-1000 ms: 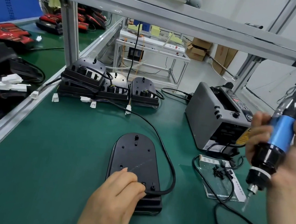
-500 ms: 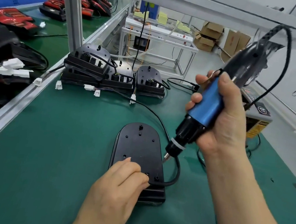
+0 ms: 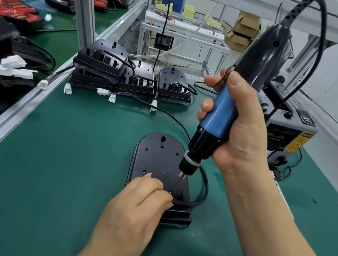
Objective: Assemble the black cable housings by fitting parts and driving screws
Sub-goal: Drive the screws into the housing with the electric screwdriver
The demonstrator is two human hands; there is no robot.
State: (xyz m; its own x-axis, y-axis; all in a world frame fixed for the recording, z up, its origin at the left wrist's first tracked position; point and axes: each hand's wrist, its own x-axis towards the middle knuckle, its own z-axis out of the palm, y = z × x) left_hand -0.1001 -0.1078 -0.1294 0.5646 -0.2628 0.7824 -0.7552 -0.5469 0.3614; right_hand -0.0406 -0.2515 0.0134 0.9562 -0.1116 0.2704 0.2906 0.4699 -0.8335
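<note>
The right hand [image 3: 237,124] grips the blue electric screwdriver [image 3: 219,117] tilted, bit down on the black housing [image 3: 155,158], which the left hand [image 3: 137,211], fingers curled, pins to the bench [image 3: 52,155].

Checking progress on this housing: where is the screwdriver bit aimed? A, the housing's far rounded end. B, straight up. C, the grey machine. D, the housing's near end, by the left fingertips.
D: the right hand tilts the screwdriver so its bit points at the near end of the housing, right beside the fingertips of the left hand.
</note>
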